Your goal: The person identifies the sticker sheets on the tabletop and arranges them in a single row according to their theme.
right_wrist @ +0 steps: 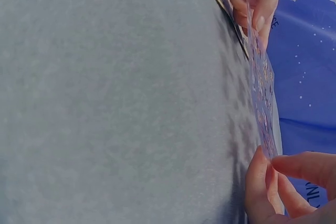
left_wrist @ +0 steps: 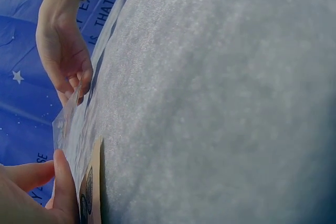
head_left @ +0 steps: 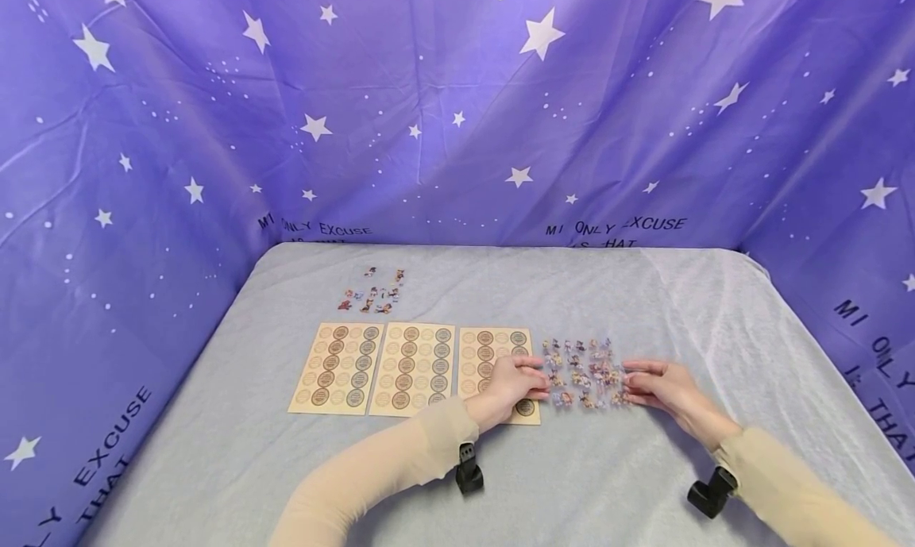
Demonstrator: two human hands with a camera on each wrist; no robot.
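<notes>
Between my two hands, a clear sticker sheet printed with rows of small colourful figures hangs over the table. My left hand pinches its left edge between thumb and fingers. Its right edge is pinched by my right hand. Seen edge-on in the right wrist view, the sticker sheet stands above the cloth and casts a speckled shadow there. Under my left hand lies a tan sheet of round labels, its lower right part covered by the hand.
Two more tan label sheets, a middle one and a left one, lie side by side to the left. Behind them rests another clear sheet with small figures. A grey cloth covers the table; purple starry curtains surround it.
</notes>
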